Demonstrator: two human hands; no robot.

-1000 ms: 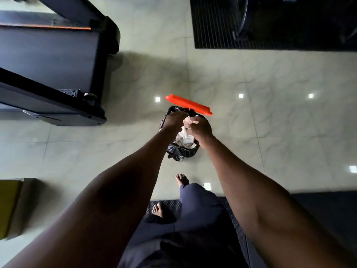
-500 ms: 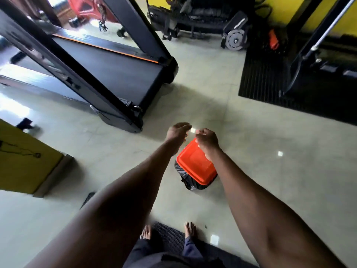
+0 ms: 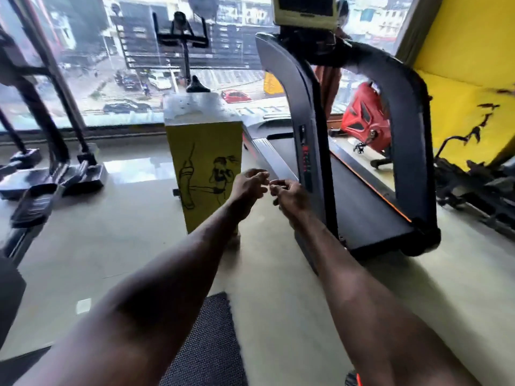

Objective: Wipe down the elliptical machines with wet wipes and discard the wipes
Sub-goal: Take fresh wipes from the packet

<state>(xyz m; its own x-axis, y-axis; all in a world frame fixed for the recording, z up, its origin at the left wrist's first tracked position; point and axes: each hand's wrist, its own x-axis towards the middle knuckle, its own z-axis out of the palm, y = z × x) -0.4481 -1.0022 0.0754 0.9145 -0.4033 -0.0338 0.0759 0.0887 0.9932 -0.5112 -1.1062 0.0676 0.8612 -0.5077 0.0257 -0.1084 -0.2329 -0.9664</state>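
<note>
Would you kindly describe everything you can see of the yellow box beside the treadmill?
The yellow box is a tall upright block with a pale, scuffed grey top and black line drawings of fighters on its front. It stands on the glossy floor, close against the treadmill's left side. The left forearm hides its lower right corner; neither hand touches it.

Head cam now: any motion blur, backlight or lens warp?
Head view: motion blur smears the frame edges and the hands; bright window backlights the room, leaving forearms dark; glare patch on the floor; wide-angle bends the treadmill uprights.
</note>
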